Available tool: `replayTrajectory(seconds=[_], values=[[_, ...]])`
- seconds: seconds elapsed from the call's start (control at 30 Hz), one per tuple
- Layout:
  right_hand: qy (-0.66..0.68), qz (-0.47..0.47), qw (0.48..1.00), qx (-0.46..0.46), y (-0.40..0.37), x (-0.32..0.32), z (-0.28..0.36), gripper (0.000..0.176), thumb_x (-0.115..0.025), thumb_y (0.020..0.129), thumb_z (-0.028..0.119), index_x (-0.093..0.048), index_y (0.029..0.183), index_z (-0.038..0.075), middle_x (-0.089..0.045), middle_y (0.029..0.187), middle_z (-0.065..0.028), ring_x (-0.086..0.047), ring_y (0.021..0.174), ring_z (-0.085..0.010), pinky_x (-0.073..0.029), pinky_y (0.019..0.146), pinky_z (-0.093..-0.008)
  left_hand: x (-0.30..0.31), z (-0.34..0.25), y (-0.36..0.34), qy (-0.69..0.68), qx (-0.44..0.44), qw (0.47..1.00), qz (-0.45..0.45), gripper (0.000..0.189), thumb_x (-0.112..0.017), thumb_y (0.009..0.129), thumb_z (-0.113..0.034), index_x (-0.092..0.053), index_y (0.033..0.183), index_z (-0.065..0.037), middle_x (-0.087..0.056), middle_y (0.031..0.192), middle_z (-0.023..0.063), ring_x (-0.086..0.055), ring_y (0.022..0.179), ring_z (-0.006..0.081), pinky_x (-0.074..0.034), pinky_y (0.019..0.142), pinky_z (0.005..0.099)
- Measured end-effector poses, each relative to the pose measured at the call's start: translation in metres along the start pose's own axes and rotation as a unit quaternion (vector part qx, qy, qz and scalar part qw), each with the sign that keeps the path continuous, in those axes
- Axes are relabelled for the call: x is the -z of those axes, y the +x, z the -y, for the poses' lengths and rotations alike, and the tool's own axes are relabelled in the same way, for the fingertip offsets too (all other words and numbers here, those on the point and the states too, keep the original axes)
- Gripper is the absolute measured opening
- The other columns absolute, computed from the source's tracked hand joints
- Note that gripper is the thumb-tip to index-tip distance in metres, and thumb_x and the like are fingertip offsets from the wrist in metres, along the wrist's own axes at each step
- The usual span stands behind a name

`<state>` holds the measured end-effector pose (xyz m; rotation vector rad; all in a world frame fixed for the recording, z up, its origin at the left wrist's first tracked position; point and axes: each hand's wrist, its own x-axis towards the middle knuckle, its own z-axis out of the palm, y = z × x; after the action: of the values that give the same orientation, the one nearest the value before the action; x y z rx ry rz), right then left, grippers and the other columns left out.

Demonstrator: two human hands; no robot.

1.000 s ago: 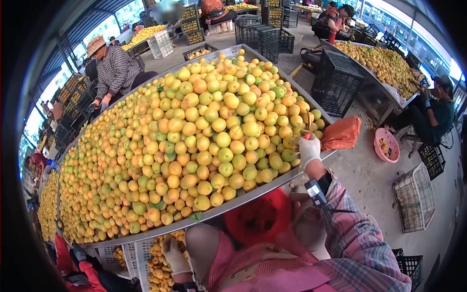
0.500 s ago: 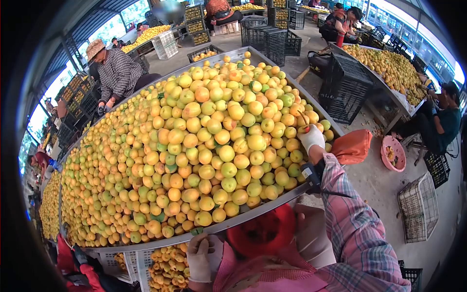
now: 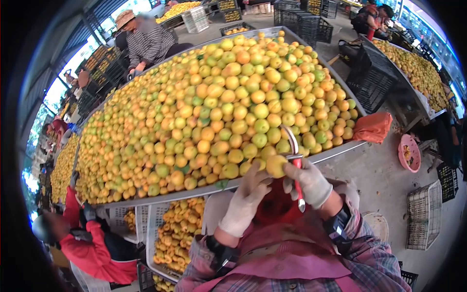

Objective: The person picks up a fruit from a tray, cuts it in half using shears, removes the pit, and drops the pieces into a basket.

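Note:
My left hand (image 3: 249,197), in a white glove, is raised at the near edge of the metal table (image 3: 331,155), its fingertips close to a yellow fruit (image 3: 276,166). My right hand (image 3: 309,183), also gloved, holds a tool with a curved metal blade and a red handle (image 3: 298,181), and its fingers touch the fruit's right side. Whether the left fingers grip the fruit is hard to make out. Behind both hands lies a large heap of yellow and green fruit (image 3: 194,117). A red container (image 3: 278,204) is partly hidden below my hands.
At the lower left, a person in red (image 3: 99,253) sits near a crate of opened fruit (image 3: 152,233). An orange-red cloth bag (image 3: 372,127) hangs at the table's right corner. Right of it are a pink basin (image 3: 409,153) and a white crate (image 3: 424,214). Another person (image 3: 148,44) works across the table.
My right hand has come back from the heap's right side toward my left hand. My left hand has risen to meet it, and a fruit is now between them. The view has shifted.

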<state>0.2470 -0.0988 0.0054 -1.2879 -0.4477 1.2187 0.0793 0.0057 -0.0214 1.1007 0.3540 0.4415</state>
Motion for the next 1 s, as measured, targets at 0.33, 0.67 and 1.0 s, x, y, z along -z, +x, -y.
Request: replayTrajectory(seconds=[0.33,0.67,1.0], values=[[-0.042,0.026,0.996,0.074,-0.060,-0.055,-0.026,0.046,-0.044,0.103,0.033,-0.038,0.137,0.003,-0.059,0.079,-0.0035,-0.054,0.054,-0.0065,-0.044,0.040,-0.0188,0.001,-0.004,-0.046,-0.237,0.030,0.971,0.030,0.052,-0.062,0.095,-0.030,-0.045,0.135,-0.004,-0.055,0.127,0.0095,-0.053,0.119,0.0232,-0.042,0.104,0.0421],[-0.160,0.045,0.970,0.180,-0.061,-0.062,-0.051,0.051,-0.043,0.102,0.018,-0.029,0.147,0.000,-0.052,0.131,-0.0203,-0.053,0.121,-0.0284,-0.039,0.103,-0.0344,0.002,0.005,-0.050,-0.259,-0.009,0.965,-0.030,0.050,-0.067,0.092,-0.028,-0.049,0.131,-0.003,-0.059,0.123,0.0087,-0.057,0.114,0.0229,-0.045,0.103,0.0394],[-0.299,0.005,0.926,0.232,-0.052,-0.052,-0.066,0.057,-0.043,0.101,0.025,-0.023,0.149,0.002,-0.058,0.117,-0.0295,-0.060,0.105,-0.0443,-0.050,0.086,-0.0442,0.000,0.014,-0.041,-0.191,-0.017,0.980,-0.048,0.050,-0.064,0.094,-0.025,-0.045,0.135,-0.002,-0.056,0.124,0.0073,-0.055,0.114,0.0199,-0.046,0.100,0.0357]])
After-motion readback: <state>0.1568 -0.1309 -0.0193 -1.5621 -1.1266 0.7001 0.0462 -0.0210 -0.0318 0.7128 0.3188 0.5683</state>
